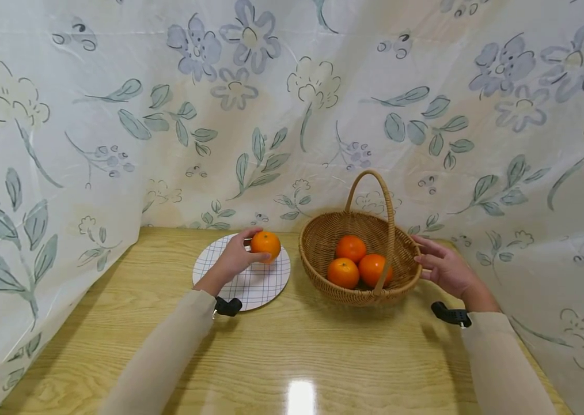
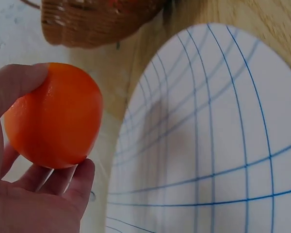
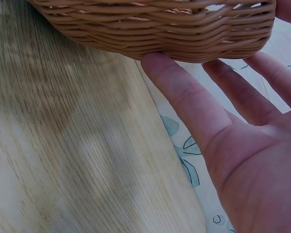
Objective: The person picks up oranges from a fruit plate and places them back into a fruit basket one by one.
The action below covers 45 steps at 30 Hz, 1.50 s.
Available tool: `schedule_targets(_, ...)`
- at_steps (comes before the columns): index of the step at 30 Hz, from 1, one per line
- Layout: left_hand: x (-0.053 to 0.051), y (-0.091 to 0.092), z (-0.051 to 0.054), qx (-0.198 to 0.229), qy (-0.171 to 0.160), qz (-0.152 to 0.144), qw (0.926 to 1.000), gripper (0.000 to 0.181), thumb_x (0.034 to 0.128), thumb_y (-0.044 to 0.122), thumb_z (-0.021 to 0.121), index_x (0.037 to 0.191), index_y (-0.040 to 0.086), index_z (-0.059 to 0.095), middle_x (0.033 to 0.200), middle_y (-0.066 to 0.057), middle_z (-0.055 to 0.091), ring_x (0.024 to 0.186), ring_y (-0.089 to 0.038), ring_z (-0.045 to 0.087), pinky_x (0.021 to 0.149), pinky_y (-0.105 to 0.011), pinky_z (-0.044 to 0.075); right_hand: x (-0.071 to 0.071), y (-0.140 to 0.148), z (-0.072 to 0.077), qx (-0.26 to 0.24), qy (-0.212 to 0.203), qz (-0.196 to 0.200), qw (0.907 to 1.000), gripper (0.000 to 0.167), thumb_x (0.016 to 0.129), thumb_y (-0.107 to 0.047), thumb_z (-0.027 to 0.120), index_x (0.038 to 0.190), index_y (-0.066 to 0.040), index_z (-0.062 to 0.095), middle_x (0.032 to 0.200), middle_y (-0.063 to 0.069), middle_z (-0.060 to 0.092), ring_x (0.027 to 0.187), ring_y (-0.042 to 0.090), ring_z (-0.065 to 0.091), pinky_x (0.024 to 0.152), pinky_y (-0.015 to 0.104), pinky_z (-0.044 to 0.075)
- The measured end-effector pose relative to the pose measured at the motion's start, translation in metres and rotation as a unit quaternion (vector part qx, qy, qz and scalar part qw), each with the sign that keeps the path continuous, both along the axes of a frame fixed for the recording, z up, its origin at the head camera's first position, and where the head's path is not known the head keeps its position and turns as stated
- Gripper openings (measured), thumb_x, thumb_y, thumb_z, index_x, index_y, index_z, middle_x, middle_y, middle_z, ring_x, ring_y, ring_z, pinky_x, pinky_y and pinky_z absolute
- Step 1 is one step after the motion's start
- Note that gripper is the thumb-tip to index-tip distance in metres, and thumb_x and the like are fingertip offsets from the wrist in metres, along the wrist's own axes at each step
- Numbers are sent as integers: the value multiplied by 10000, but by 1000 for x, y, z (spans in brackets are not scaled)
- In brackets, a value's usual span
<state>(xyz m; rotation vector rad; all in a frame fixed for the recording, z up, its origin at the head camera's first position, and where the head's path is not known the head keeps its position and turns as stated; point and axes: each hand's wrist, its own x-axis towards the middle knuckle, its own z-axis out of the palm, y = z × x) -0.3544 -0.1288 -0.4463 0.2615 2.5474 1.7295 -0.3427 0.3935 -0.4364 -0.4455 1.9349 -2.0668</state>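
My left hand (image 1: pixel 237 255) grips an orange (image 1: pixel 267 246) between thumb and fingers, over the right part of a round white plate (image 1: pixel 240 291) with blue grid lines. In the left wrist view the orange (image 2: pixel 63 116) appears raised clear of the plate (image 2: pixel 233 121). To the right, a brown wicker basket (image 1: pixel 318 271) with a tall arched handle holds three more oranges (image 1: pixel 344 272). My right hand (image 1: pixel 444 266) touches the basket's right side with fairly straight, spread fingers. The right wrist view shows its fingertips (image 3: pixel 157 60) against the woven wall (image 3: pixel 160 34).
Everything stands on a light wooden table (image 1: pixel 292 346). A floral curtain (image 1: pixel 271 115) hangs close behind the plate and basket and along both sides. The basket handle (image 1: pixel 387 219) arches above the fruit.
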Motion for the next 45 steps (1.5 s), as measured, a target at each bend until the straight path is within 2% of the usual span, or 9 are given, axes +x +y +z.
schedule_targets(8, 14, 11, 33, -141, 381, -238, 9989, 751, 852, 306, 848, 1503, 215, 485, 1470, -63, 531, 1313, -313, 529, 1007, -499, 535, 0, 0, 2, 29, 14, 16, 10000, 672, 1070, -18, 461, 1637, -15, 101, 1344, -26, 553, 1086, 87, 652, 870, 314, 615)
schedule_targets(14, 21, 23, 56, -200, 629, -407, 9970, 709, 854, 309, 841, 1475, 217, 510, 1431, -56, 552, 1275, -312, 549, 948, -472, 548, 1, 0, 3, 34, -34, 10, 10000, 675, 1072, -28, 468, 1639, -21, 101, 1338, -28, 555, 1081, 83, 646, 866, 313, 616)
schedule_targets(21, 23, 42, 75, -137, 679, -667, 9954, 656, 864, 282, 828, 1445, 225, 529, 1389, -43, 575, 1252, -295, 553, 940, -447, 563, 1, 0, 3, 61, -10, -9, 10000, 675, 1072, -34, 471, 1638, -18, 103, 1332, -35, 559, 1075, 78, 641, 863, 312, 616)
schedule_targets(27, 21, 59, 81, -317, 791, -871, 9926, 626, 860, 283, 832, 1414, 208, 551, 1337, -50, 608, 1214, -267, 579, 927, -427, 553, 2, -1, 3, 40, -7, -23, 10000, 669, 1067, -24, 474, 1638, -23, 125, 1329, -31, 565, 1068, 80, 646, 859, 314, 617)
schedule_targets(34, 19, 76, 87, -518, 787, -995, 9906, 671, 844, 293, 851, 1428, 173, 544, 1338, -60, 614, 1232, -278, 581, 977, -442, 540, 4, -2, 5, 154, 33, -42, 9999, 674, 1069, -26, 467, 1636, -11, 104, 1336, -38, 554, 1071, 77, 643, 857, 303, 615)
schedule_targets(45, 8, 95, 82, -743, 861, -1138, 9870, 670, 814, 331, 876, 1384, 153, 572, 1319, -61, 631, 1244, -267, 595, 1004, -425, 540, 10, -3, 7, 211, -78, -108, 9997, 699, 1060, -41, 504, 1643, -40, 119, 1360, -40, 527, 1111, 99, 668, 871, 315, 614)
